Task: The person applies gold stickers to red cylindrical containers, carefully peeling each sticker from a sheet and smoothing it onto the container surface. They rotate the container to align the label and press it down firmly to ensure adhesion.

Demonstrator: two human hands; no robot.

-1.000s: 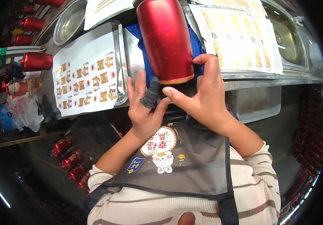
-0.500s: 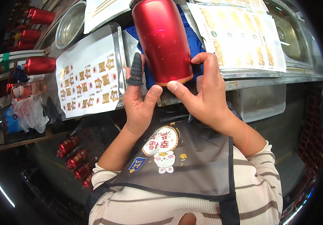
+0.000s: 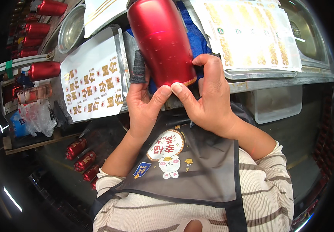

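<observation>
A glossy red bottle [image 3: 162, 42], dotted with droplets, lies over a blue cloth [image 3: 194, 29] with its near end toward me. A gold-coloured strip [image 3: 190, 81] shows along that end. My left hand [image 3: 140, 104] holds the bottle from the left, its thumb at the near rim and a finger in a dark grey finger sleeve beside the wall. From the right, my right hand [image 3: 209, 92] grips it with the thumb on the rim and a bent forefinger against the side. Both thumbs almost meet. The fingers beneath the bottle are mostly hidden.
A white sheet of gold and red decals [image 3: 93, 77] lies at left, and gold decal sheets [image 3: 248, 34] on a tray at right. Metal basins [image 3: 71, 29] [image 3: 308, 31] stand at both sides. More red bottles [image 3: 45, 71] line the left; a translucent bin [image 3: 277, 102] sits below the bench.
The bottle has shifted slightly left and tilted a little more. My left thumb has moved onto the rim, close to the right thumb. The whole view has shifted slightly.
</observation>
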